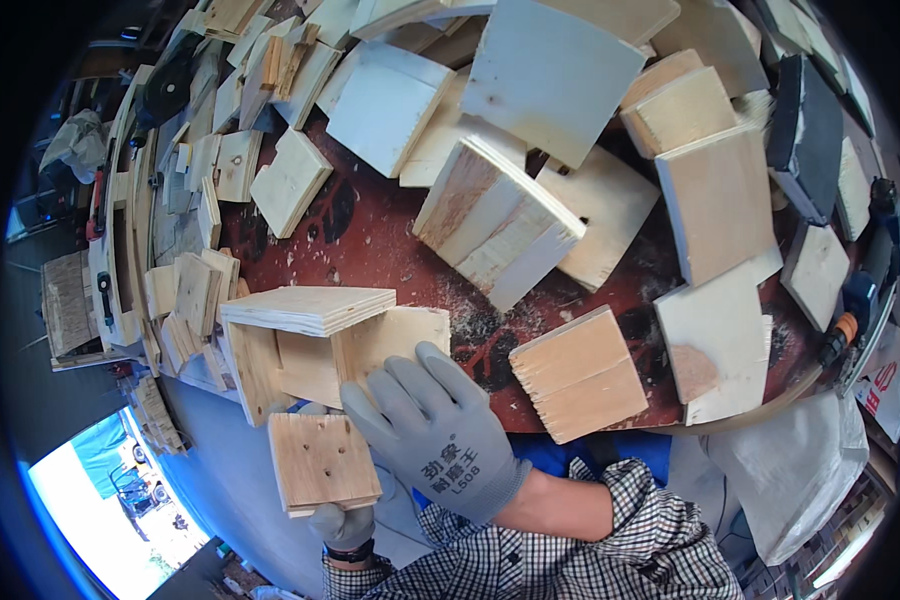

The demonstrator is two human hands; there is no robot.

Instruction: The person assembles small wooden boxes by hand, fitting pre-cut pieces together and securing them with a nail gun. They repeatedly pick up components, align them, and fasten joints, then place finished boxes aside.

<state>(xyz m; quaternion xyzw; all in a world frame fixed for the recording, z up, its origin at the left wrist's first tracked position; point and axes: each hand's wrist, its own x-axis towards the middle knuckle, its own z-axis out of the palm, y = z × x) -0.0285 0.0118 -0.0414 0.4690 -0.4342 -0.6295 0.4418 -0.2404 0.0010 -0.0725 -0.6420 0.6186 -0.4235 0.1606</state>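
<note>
My left hand (345, 525), in a grey glove, is closed round the lower edge of a small square plywood block (325, 460) with several dark spots on its face. The block hides most of its fingers. My right hand (440, 430), also gloved in grey, lies with its fingers stretched out against a plywood assembly (310, 310) just beyond the block. This assembly has a flat board on top and upright boards below. The right thumb is hidden.
A reddish-brown table (370, 225) with sawdust bears many loose plywood offcuts. Nearest my right hand lie a square plywood piece (578, 375) and a leaning stack of boards (495, 225). More offcuts (205, 285) pile up at the left. A white sack (800, 470) hangs at the right.
</note>
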